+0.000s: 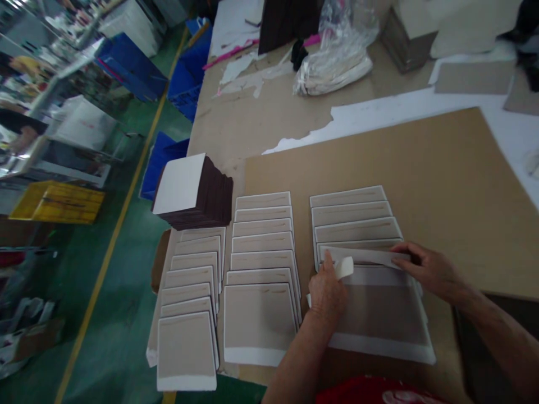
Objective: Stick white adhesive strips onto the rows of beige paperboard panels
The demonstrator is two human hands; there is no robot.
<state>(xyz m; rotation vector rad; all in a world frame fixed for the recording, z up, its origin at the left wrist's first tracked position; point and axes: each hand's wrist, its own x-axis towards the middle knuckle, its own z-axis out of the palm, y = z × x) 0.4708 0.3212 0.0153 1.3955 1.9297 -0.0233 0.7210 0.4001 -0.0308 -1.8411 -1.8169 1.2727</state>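
Fingers (405, 247) of the right hand (433, 272) are clamped on a pale strip (366, 256), its left end pressed by the left hand (327, 289), seemingly kept straight across the right row of overlapped boards (353, 230); whether curled paper (346, 267) is gripped by the left cannot be told

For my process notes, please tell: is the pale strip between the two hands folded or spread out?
Spread out: the pale strip runs lengthwise from the left hand to the right hand, with no fold visible.

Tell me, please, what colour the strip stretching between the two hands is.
The strip is pale off-white, seen best in the head view.
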